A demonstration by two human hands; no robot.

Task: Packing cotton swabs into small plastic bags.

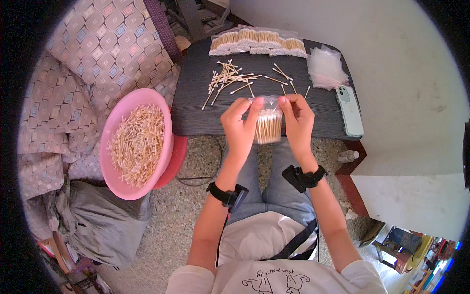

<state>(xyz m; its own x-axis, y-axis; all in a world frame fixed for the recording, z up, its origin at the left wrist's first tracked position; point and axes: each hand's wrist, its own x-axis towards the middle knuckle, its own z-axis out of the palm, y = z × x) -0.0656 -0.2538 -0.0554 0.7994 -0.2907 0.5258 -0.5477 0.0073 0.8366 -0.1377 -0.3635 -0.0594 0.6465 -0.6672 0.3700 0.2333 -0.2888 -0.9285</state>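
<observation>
Between my hands hangs a clear plastic bag (268,128) filled with cotton swabs standing side by side. My left hand (238,125) pinches its top left corner between thumb and fingers. The top right corner is held the same way by my right hand (299,121). Both thumbs lie along the bag's upper edge, at the near edge of the dark table (196,117). Just beyond my hands, loose cotton swabs (227,81) lie scattered on the tabletop, with a few more swabs (281,72) to the right.
Filled swab bags (257,39) line the table's far edge. Flat empty bags (327,67) and a pale phone (349,111) lie at the right. A pink basin (168,142) heaped with swabs stands at my left. A wall (406,98) rises on the right; a small bottle (347,156) stands below.
</observation>
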